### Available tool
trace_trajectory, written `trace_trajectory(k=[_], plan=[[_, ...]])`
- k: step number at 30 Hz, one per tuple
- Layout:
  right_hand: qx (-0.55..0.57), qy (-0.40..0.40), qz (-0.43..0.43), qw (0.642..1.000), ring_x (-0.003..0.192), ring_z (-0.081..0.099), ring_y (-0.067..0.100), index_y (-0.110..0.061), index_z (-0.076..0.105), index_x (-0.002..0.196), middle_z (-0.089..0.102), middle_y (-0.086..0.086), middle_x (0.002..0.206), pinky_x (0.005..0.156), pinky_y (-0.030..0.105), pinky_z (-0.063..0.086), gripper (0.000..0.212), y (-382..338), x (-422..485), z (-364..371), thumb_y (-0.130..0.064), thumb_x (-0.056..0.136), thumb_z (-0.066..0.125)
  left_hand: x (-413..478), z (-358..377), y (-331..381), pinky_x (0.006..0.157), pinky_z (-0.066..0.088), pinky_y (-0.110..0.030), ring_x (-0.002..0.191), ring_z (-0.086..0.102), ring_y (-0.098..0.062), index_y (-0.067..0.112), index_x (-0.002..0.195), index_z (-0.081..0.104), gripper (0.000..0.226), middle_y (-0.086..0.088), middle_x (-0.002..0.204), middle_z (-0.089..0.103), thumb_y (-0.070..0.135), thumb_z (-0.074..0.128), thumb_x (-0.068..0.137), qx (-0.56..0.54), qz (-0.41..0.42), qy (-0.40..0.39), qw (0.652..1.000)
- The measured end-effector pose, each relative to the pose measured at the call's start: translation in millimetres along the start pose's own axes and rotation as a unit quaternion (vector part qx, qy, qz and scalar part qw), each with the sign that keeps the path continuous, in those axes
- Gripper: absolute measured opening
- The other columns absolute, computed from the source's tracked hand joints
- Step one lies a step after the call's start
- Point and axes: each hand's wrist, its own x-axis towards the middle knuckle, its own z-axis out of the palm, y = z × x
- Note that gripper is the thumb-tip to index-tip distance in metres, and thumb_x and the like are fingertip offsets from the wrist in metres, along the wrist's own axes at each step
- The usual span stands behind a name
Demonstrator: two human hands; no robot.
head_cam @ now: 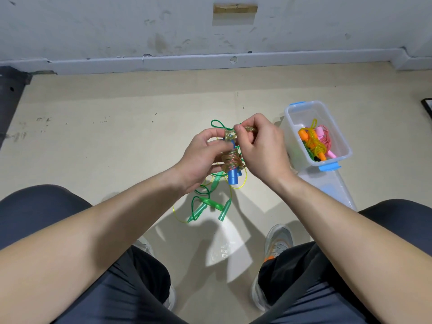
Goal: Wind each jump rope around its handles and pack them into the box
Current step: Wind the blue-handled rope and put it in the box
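My left hand grips a pair of blue handles with a clear glittery rope coiled around them. Just to the right, my right hand pinches the loose end of that rope near the top of the bundle. Below my hands, several green-handled jump ropes lie tangled on the floor with green and yellow cords. A clear plastic box with blue latches stands to the right and holds wound orange and pink ropes.
The box's clear lid lies on the floor just in front of the box. My knees and shoes frame the bottom of the view. A grey wall and baseboard run along the far side of the beige floor.
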Motion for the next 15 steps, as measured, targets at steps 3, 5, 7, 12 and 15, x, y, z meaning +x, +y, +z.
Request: trace_trajectory(k=[3, 5, 7, 12, 15], plan=[[-0.004, 0.017, -0.018, 1.0, 0.063, 0.049, 0.017, -0.017, 0.058, 0.086, 0.048, -0.015, 0.056, 0.066, 0.024, 0.031, 0.012, 0.4, -0.9, 2.8, -0.019, 0.097, 0.063, 2.6, -1.8, 2.6, 0.077, 0.058, -0.043, 0.075, 0.063, -0.024, 0.013, 0.103, 0.06, 0.004, -0.007, 0.091, 0.061, 0.016, 0.058, 0.1, -0.03, -0.006, -0.004, 1.0], [-0.002, 0.018, -0.016, 1.0, 0.062, 0.047, 0.014, -0.018, 0.057, 0.085, 0.046, -0.016, 0.056, 0.065, 0.024, 0.031, 0.013, 1.2, -1.2, 4.4, -0.019, 0.097, 0.062, 4.2, -4.5, 2.0, 0.083, 0.057, -0.048, 0.078, 0.063, -0.028, 0.01, 0.108, 0.061, 0.011, -0.008, 0.093, 0.06, 0.018, 0.061, 0.1, -0.016, 0.0, -0.005, 1.0], [0.005, 0.013, -0.002, 1.0, 0.058, 0.047, 0.006, -0.02, 0.056, 0.084, 0.044, -0.015, 0.053, 0.061, 0.022, 0.031, 0.014, 2.3, -2.3, 6.2, -0.02, 0.097, 0.062, 3.7, -4.9, 1.4, 0.08, 0.057, -0.047, 0.077, 0.063, -0.029, 0.009, 0.11, 0.059, 0.014, -0.009, 0.092, 0.06, 0.018, 0.061, 0.1, -0.005, 0.0, -0.006, 1.0], [0.034, 0.0, 0.033, 0.999, 0.058, 0.051, -0.001, -0.019, 0.058, 0.089, 0.047, -0.015, 0.057, 0.058, 0.01, 0.031, 0.01, 3.7, -8.2, 10.1, -0.02, 0.099, 0.06, 2.4, -3.5, -3.6, 0.058, 0.056, -0.031, 0.07, 0.063, -0.022, 0.009, 0.111, 0.051, 0.01, -0.008, 0.086, 0.065, 0.015, 0.055, 0.103, 0.015, 0.008, 0.012, 1.0], [0.049, -0.021, 0.048, 0.997, 0.056, 0.051, 0.001, -0.016, 0.057, 0.089, 0.05, -0.012, 0.058, 0.054, 0.013, 0.034, 0.011, 4.1, -11.7, 12.5, -0.019, 0.1, 0.057, 0.7, -2.9, -6.2, 0.052, 0.051, -0.025, 0.065, 0.061, -0.018, 0.011, 0.109, 0.047, 0.008, -0.006, 0.082, 0.064, 0.014, 0.053, 0.105, 0.022, 0.017, 0.021, 0.999]])
